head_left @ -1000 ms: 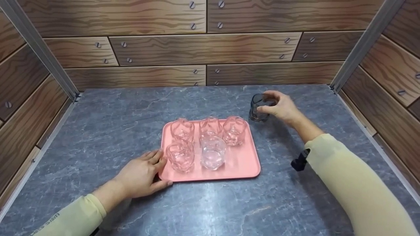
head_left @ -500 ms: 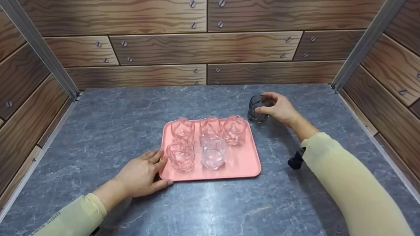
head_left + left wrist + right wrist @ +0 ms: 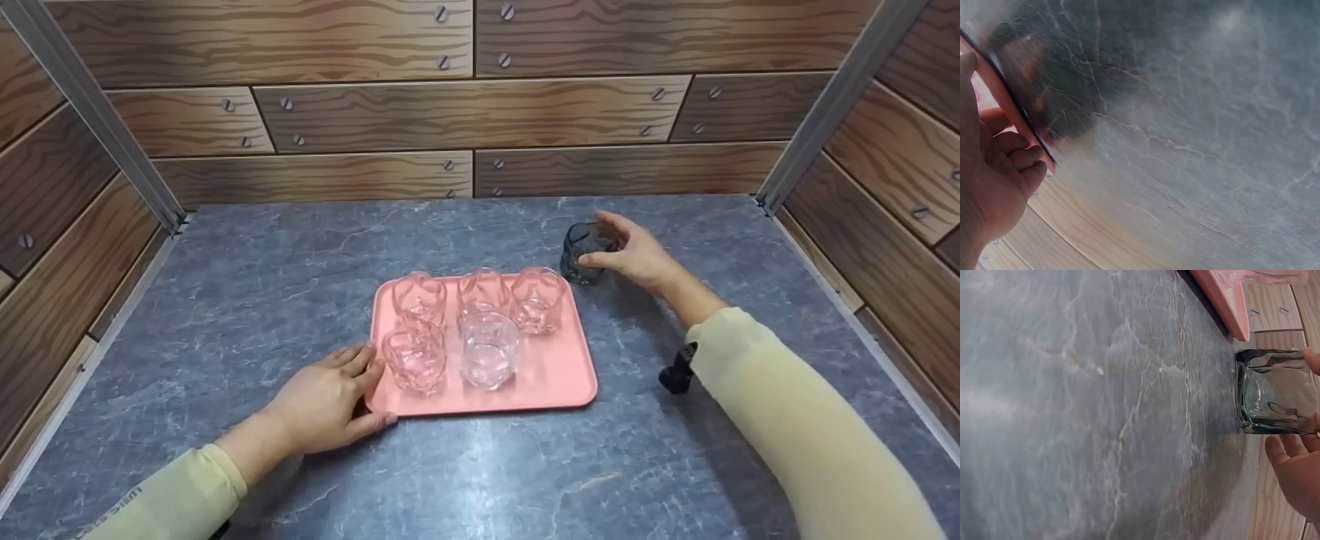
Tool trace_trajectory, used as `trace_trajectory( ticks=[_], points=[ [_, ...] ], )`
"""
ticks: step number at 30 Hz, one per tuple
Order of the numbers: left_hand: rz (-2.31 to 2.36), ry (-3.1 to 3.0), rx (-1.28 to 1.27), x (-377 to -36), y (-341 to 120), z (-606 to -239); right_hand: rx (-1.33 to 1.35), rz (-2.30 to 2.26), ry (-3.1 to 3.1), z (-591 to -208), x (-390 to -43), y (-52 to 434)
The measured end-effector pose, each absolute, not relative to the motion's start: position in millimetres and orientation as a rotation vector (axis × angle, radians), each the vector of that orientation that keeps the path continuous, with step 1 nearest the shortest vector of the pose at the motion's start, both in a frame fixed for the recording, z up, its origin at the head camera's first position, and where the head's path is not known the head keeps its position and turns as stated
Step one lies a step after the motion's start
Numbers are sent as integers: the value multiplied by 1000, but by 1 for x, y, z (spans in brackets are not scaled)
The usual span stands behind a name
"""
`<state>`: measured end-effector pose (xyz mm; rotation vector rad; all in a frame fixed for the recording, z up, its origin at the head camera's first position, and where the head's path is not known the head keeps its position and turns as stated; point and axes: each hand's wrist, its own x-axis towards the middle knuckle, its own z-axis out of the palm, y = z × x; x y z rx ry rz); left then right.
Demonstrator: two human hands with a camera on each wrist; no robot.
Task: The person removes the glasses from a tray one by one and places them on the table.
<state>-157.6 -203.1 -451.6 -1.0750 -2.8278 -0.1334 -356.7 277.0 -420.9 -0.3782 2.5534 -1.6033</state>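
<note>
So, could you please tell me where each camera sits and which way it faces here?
Head: worn on the head, looks forward and down at the pink tray of glasses; both hands and sleeves show.
Left wrist: at the left hand, along the stone tabletop; its fingers rest on the tray edge.
Right wrist: at the right hand, looks at the dark glass.
Shared: tray, in all three; dark glass, head and right wrist.
</note>
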Motion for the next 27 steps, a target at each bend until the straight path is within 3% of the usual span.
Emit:
trace_trajectory(
  ticks=[12, 27],
  points=[
    [-146, -2825, -1071, -157, -203, -452, -487, -1626, 2655, -389, -335, 281],
    [-152, -2818, -1067, -157, -202, -452, -631, -1809, 2537, -377, -292, 239]
  ],
)
